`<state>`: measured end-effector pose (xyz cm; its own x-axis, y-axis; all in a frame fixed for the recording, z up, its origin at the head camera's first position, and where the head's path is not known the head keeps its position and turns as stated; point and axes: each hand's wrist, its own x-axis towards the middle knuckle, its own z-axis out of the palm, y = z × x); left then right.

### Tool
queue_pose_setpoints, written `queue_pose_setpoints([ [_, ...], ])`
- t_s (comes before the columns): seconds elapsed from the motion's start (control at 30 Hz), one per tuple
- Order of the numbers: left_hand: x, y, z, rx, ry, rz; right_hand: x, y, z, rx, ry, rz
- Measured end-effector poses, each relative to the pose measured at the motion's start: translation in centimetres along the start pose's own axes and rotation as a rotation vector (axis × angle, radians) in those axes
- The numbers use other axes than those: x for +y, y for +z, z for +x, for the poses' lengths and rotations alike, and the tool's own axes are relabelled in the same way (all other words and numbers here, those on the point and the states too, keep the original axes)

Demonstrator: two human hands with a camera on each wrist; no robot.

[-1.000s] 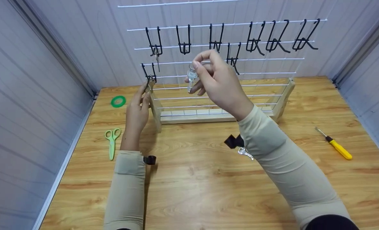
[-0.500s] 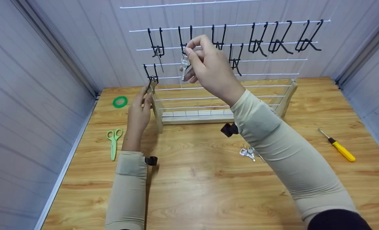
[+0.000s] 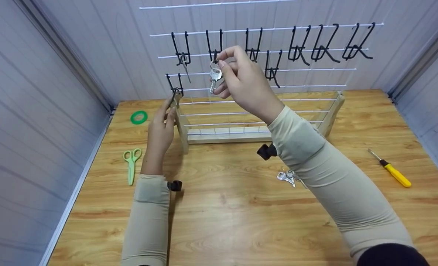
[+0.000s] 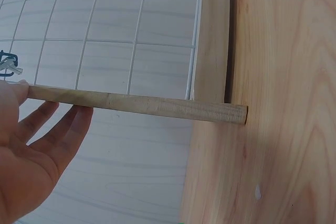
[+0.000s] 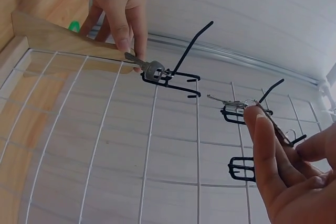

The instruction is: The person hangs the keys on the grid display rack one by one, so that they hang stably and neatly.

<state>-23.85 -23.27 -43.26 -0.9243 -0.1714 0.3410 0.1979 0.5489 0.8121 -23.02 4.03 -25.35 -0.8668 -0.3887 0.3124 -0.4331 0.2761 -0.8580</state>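
My right hand [image 3: 249,82] pinches the ring of a silver key [image 3: 215,75], raised in front of a black hook on the white wire grid [image 3: 237,112]. In the right wrist view the ring is close to the tip of that hook [image 5: 241,169]; I cannot tell whether it is around it. My left hand [image 3: 160,129] grips the wooden side post [image 4: 152,106] of the grid's stand, thumb on one side and fingers on the other. Close to it, another key [image 5: 153,70] hangs on a lower hook. One more key [image 3: 186,71] hangs on the upper left hook.
Several black hooks [image 3: 296,48] hang along the grid to the right. Loose keys [image 3: 287,177] lie on the wooden table, partly behind my right sleeve. Green tape [image 3: 139,117] and green scissors [image 3: 131,166] are at left, a yellow screwdriver [image 3: 394,173] at right.
My right hand has moved left and up with the key, to the second upper hook, then dipped slightly. The left hand keeps its grip on the post. The head view has shifted a little.
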Motion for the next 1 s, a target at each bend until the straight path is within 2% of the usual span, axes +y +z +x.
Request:
queue_pose_setpoints([
  [0.2,0.0,0.0,-0.1,0.004,-0.007,-0.002,0.7,-0.2,-0.8,-0.031,0.009,-0.045],
  [0.4,-0.1,0.2,-0.1,0.015,0.029,-0.019,1.6,-0.6,-2.2,-0.094,-0.004,-0.040],
  [0.7,0.1,0.2,0.0,0.010,0.028,-0.023,4.2,-1.9,-6.9,-0.127,-0.023,0.038],
  [0.83,0.0,0.1,0.0,0.008,0.013,-0.023,6.5,-2.7,-8.8,-0.135,0.032,0.057],
  [1.0,-0.1,0.2,0.0,0.001,0.002,-0.024,10.6,-4.1,-10.5,-0.159,0.178,0.044],
])
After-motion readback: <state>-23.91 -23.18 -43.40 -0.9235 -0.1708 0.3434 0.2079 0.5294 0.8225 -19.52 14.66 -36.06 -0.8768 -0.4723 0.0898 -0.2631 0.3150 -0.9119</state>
